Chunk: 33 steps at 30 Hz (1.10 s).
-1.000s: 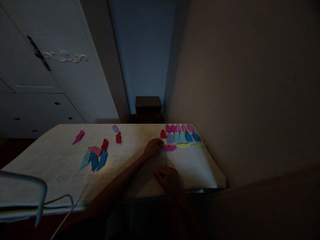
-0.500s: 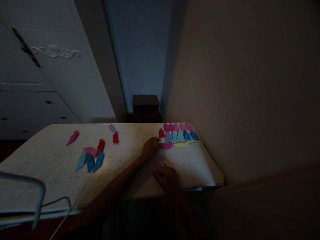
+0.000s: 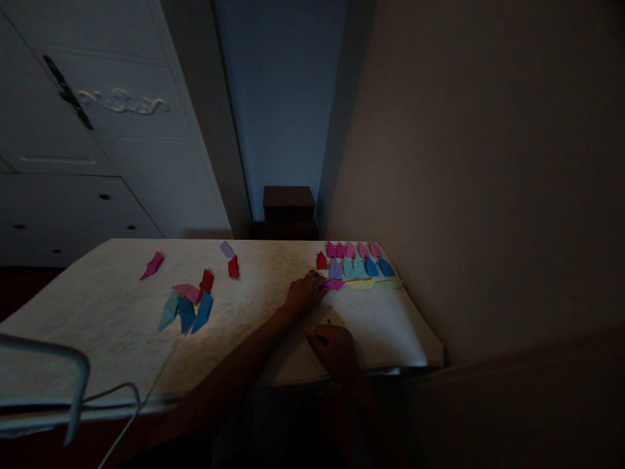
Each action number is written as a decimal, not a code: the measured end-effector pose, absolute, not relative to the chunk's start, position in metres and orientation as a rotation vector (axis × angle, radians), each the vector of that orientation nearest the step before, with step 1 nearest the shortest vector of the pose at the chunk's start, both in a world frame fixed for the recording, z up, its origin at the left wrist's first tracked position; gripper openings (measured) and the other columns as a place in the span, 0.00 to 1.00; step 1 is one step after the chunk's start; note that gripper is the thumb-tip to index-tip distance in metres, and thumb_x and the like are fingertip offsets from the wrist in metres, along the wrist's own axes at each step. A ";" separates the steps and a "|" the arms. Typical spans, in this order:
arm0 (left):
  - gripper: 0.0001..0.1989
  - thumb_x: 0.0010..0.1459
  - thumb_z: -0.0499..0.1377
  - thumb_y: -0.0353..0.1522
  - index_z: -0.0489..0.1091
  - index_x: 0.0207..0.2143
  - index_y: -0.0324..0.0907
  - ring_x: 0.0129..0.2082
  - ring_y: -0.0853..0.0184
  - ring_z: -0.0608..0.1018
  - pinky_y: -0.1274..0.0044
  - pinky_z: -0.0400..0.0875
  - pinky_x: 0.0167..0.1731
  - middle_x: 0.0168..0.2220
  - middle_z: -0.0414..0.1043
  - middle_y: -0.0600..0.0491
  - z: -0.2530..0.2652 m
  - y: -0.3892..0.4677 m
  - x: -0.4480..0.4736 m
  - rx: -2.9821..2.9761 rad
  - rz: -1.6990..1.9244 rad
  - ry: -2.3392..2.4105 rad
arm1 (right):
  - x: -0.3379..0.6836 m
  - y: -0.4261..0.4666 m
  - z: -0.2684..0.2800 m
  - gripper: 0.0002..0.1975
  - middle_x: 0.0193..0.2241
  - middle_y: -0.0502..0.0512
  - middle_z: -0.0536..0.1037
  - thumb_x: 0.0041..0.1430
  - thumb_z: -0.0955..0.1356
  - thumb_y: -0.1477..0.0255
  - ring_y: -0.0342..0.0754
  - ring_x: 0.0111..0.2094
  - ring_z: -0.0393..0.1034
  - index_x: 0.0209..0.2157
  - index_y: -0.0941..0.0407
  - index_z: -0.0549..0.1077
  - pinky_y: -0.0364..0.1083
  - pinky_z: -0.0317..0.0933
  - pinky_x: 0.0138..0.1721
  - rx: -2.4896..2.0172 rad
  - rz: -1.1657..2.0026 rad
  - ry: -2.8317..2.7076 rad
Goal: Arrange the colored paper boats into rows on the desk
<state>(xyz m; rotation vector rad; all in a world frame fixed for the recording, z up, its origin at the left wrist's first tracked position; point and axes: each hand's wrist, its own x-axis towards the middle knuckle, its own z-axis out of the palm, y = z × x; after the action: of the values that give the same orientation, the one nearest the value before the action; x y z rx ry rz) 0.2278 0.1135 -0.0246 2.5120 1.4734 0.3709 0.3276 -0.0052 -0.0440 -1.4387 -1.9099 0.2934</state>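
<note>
My left hand (image 3: 305, 294) reaches over the table, its fingers closed at the left end of a magenta folded paper piece (image 3: 334, 285). The fingertips are partly hidden in the dim light. Right of that piece, a yellow folded paper (image 3: 360, 284) and a green one (image 3: 389, 284) continue the row. Nearer the front edge, my right hand (image 3: 336, 345) is curled closed above the table. A small dark tip shows just above its knuckles; what the fingers hold, if anything, is hidden. Behind the row stand a red folded paper (image 3: 321, 260) and several blue and lilac ones (image 3: 359, 266).
Pink folded papers (image 3: 362, 250) line the table's far right edge. Several loose folded papers (image 3: 186, 312) lie on the left half of the white table (image 3: 263, 273). A bent metal tube (image 3: 78, 371) stands at the near left. A wall (image 3: 463, 195) borders the right.
The whole view has shifted slightly, so things sit a little further right. My left hand stays at the magenta paper with its fingers drawn in closer. My right hand remains curled.
</note>
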 end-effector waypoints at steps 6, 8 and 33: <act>0.16 0.66 0.51 0.40 0.68 0.52 0.47 0.44 0.63 0.77 0.73 0.72 0.39 0.52 0.68 0.49 -0.025 0.116 0.226 2.521 0.351 1.476 | 0.328 -0.005 -0.045 0.25 0.14 0.46 0.64 0.66 0.61 0.61 0.40 0.17 0.57 0.15 0.55 0.60 0.43 0.44 0.25 -1.446 0.298 -1.914; 0.16 0.66 0.50 0.40 0.67 0.52 0.47 0.44 0.63 0.77 0.73 0.72 0.40 0.52 0.67 0.49 -0.024 0.115 0.226 2.521 0.350 1.469 | 0.328 -0.005 -0.046 0.25 0.14 0.46 0.64 0.66 0.61 0.62 0.40 0.18 0.57 0.15 0.55 0.60 0.43 0.45 0.25 -1.441 0.292 -1.918; 0.16 0.65 0.50 0.32 0.70 0.51 0.44 0.44 0.63 0.78 0.73 0.71 0.45 0.46 0.76 0.50 -0.002 0.065 0.163 2.462 0.604 1.173 | 0.330 -0.001 -0.035 0.25 0.14 0.45 0.55 0.61 0.61 0.58 0.40 0.17 0.54 0.14 0.54 0.55 0.42 0.46 0.22 -1.499 0.573 -1.815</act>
<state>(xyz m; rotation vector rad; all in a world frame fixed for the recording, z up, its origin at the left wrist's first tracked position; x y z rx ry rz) 0.1631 0.0648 -0.0020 2.4621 1.1730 0.6035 0.3299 -0.0006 -0.0350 -1.4993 -1.8148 0.5727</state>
